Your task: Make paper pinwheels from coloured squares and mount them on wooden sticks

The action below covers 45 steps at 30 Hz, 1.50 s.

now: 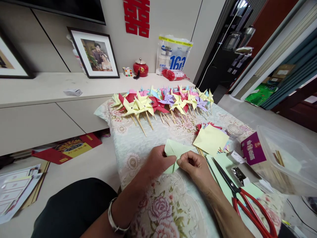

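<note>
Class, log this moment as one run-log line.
left hand, right hand: pinch green paper | right: yellow sheets, red scissors | behind: pinwheels

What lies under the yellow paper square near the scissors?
Under the yellow paper square, coloured sheets show red edges at the top; the rest is covered.

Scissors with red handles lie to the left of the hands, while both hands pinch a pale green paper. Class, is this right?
No. The head view shows the scissors to the right of the hands, beside the right hand. The rest holds: the left hand and the right hand both pinch the pale green paper.
</note>
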### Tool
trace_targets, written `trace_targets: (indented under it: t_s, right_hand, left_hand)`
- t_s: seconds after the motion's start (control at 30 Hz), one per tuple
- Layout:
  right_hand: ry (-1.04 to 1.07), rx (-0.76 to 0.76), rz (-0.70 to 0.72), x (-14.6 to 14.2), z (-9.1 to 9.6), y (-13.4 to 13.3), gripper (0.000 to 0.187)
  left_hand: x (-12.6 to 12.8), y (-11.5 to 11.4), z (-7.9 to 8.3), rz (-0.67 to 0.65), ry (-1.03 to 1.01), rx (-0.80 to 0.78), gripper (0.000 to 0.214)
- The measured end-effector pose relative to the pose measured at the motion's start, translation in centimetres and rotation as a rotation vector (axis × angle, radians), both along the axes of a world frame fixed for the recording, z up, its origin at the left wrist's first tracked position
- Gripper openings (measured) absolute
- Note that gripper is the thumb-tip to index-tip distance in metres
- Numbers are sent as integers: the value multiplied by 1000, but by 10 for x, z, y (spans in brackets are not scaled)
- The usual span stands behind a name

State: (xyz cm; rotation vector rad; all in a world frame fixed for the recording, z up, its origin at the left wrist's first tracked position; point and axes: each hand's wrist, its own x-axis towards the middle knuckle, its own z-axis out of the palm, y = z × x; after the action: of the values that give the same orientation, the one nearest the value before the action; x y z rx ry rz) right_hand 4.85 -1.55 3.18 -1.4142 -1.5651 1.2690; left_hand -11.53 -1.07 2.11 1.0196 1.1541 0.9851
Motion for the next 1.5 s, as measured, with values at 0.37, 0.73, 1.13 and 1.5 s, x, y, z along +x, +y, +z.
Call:
trace_targets:
  t_s: [0.37,0.73,1.13,1.5]
  right_hand:
    - [16,-30,-34,-1,-1,-1,27]
    - [55,-62,-45,0,-3,-1,30]
    - [106,-111,-54,0,-3,-2,35]
    - [311,125,-190,17,-2,6,30]
  left_hand:
    - [0,0,1,3,-3,14,18]
    - [2,1,1,18,22,-17,13]
    - [0,1,4,7,6,-5,15]
    - [-15,1,16,-15,27,-24,10]
